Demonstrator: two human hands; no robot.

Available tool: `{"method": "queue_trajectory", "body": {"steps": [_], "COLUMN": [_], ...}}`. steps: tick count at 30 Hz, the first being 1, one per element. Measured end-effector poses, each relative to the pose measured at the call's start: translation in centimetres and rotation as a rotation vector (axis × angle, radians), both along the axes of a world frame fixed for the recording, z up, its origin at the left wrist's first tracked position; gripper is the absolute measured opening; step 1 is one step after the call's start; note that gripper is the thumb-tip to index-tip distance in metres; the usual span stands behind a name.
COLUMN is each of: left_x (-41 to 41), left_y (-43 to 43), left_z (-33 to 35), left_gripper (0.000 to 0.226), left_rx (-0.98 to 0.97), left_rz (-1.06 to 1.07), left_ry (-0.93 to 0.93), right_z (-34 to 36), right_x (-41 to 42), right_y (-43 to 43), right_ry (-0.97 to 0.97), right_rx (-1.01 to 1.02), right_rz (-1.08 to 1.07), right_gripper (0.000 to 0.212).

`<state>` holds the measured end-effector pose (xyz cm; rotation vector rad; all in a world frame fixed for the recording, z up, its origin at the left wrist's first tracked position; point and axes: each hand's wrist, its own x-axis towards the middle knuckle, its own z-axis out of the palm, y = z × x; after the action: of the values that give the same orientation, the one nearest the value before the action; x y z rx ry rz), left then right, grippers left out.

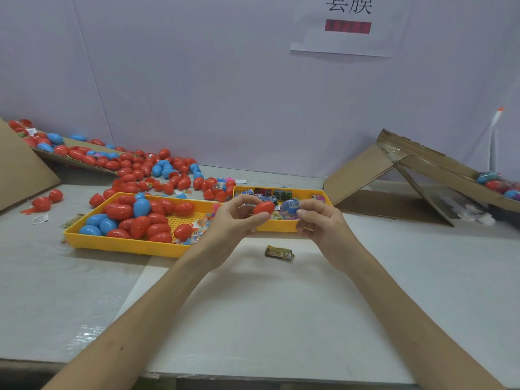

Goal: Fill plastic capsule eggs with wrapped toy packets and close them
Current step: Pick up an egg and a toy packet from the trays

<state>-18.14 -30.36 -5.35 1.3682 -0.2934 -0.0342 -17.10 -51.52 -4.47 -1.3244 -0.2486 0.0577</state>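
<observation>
Trouble would come from a slipping pinch: our left hand (236, 218) pinches the red egg (263, 208) above the packet tray (277, 227), our right hand (319, 224) curls just beside it, though whether it holds the blue packet (291, 211) we cannot tell; a loose grip could drop the egg.

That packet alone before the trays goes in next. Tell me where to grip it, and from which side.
Pinch the packet across its short width, mid-length, from above: it lies flat on the table, long axis roughly left-right, nothing touching it.
</observation>
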Motion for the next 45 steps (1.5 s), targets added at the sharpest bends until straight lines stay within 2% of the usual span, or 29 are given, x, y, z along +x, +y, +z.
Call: {"method": "queue_trajectory", "body": {"steps": [9, 13, 16, 21, 24, 32, 40, 45], "left_x": [0.1, 0.0, 0.2, 0.37, 0.37, 0.37, 0.19, 0.23], "left_y": [0.04, 0.1, 0.24, 0.29, 0.34, 0.22, 0.13, 0.18], "left_z": [0.0, 0.08, -0.01, -0.17, -0.25, -0.23, -0.02, -0.09], "left_gripper": [0.04, 0.026, 0.019, 0.035, 0.036, 0.016, 0.032, 0.029], "left_rx": [-0.029, -0.116, -0.087, -0.052, -0.032, -0.071, -0.088, -0.067], "left_rz": [0.012, 0.002, 0.036, 0.076, 0.092, 0.075, 0.034, 0.024], "left_ry": [-0.026, -0.012, -0.029, -0.056, -0.068, -0.07, -0.062, -0.058], "right_z": [0.06, -0.02, 0.04, -0.01, 0.03, -0.1, -0.14, -0.1], "right_x": [-0.38, -0.26, -0.28, -0.32, -0.39, -0.43, -0.57, -0.58], "right_y": [0.21, 0.24, 0.16, 0.22, 0.24, 0.26, 0.38, 0.37], "right_ry": [-0.024, 0.005, 0.008, 0.006, 0.001, -0.001, -0.003, -0.011], "right_rx": [-0.05, -0.057, -0.073, -0.075, -0.07, -0.072, -0.107, -0.095], "right_rz": [-0.002, -0.034, -0.032, -0.014, 0.011, 0.041, 0.058, 0.056], "right_gripper": [0.011, 0.02, 0.023, 0.022, 0.025, 0.027, 0.024, 0.021]}}
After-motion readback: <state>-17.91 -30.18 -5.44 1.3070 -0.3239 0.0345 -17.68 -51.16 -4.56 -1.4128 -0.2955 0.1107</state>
